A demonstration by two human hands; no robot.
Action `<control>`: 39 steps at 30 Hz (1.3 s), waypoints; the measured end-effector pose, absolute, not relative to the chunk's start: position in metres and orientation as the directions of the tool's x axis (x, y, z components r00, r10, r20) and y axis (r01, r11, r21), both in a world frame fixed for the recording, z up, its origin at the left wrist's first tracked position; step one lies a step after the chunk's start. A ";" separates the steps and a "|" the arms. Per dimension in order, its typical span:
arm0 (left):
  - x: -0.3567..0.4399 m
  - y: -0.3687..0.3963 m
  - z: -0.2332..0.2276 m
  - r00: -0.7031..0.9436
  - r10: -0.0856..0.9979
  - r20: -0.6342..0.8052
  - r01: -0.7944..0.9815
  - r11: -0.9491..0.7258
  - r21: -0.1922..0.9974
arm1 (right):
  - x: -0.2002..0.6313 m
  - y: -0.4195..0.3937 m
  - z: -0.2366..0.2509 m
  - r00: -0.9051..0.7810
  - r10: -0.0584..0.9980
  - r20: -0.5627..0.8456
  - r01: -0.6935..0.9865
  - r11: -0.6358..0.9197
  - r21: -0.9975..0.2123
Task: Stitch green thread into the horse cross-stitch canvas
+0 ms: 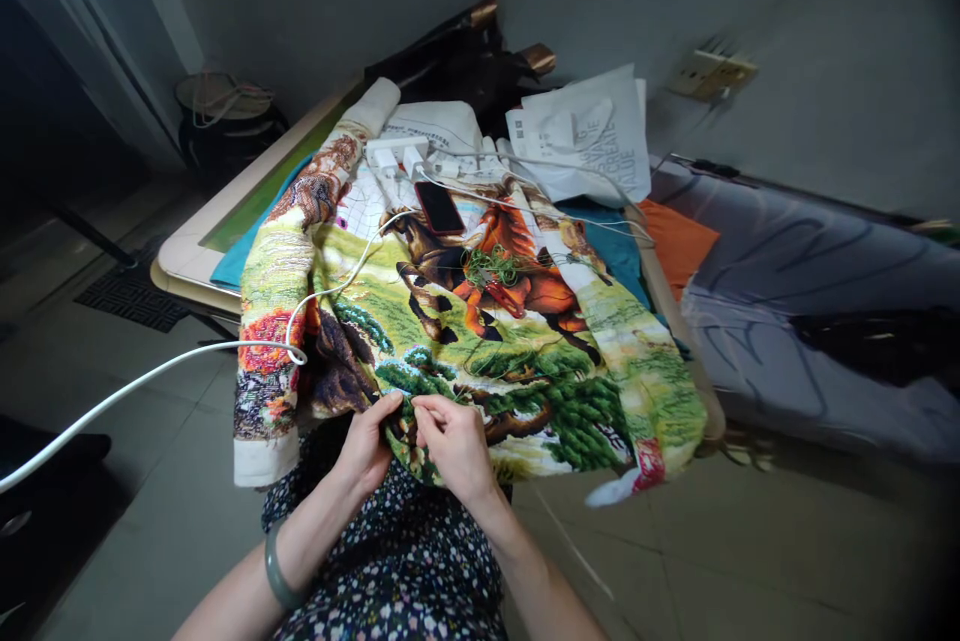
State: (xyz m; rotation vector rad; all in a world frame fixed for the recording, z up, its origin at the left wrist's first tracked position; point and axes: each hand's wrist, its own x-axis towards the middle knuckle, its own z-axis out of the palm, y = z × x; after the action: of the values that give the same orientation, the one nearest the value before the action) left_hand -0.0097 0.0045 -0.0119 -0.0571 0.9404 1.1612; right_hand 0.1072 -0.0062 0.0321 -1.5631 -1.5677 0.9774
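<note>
A large cross-stitch canvas [420,341], with galloping horses and green pines, spreads over the table and hangs toward my lap. Its left side is rolled up thickly, and the right side is folded over. My left hand [367,446] grips the near edge, its thumb on top of the cloth. Close beside it, my right hand [454,441] is closed in a pinch just above the stitched green area. Whatever sits between those fingertips is too small to make out. A tangle of green thread [491,267] lies on the brown horse, with a small red object [504,297] next to it.
On the canvas rest a dark phone [440,208] and a white power strip [397,149] with chargers. A white cable [150,369] crosses the left roll. White printed bags [581,136] stand at the back. The table edge [180,261] shows at left; a covered surface [787,261] lies right.
</note>
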 end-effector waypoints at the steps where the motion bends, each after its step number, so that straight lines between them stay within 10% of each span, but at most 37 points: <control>1: -0.010 0.005 -0.012 0.078 0.752 -0.654 -0.795 0.443 0.414 | 0.107 -0.006 0.033 -0.021 0.999 -0.027 0.474 -0.014 -0.881; 8: -0.008 0.005 -0.011 0.076 0.755 -0.651 -0.798 0.438 0.414 | 0.103 -0.002 0.034 -0.005 0.999 -0.052 0.503 -0.043 -0.863; 21: -0.005 0.010 0.001 0.023 0.733 -0.680 -0.715 0.487 0.501 | 0.094 -0.009 0.017 0.134 0.930 -0.343 -0.111 -0.329 -0.938; 39: -0.002 0.012 -0.003 -0.078 0.764 -0.640 -0.732 0.392 0.557 | 0.085 -0.016 0.004 0.227 0.972 -0.057 0.224 -0.109 -0.968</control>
State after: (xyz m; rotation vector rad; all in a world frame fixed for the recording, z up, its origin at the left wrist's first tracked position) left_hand -0.0024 0.0122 -0.0028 0.0372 1.0894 1.2376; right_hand 0.0850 -0.0157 0.0041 -1.5410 -1.1679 0.9804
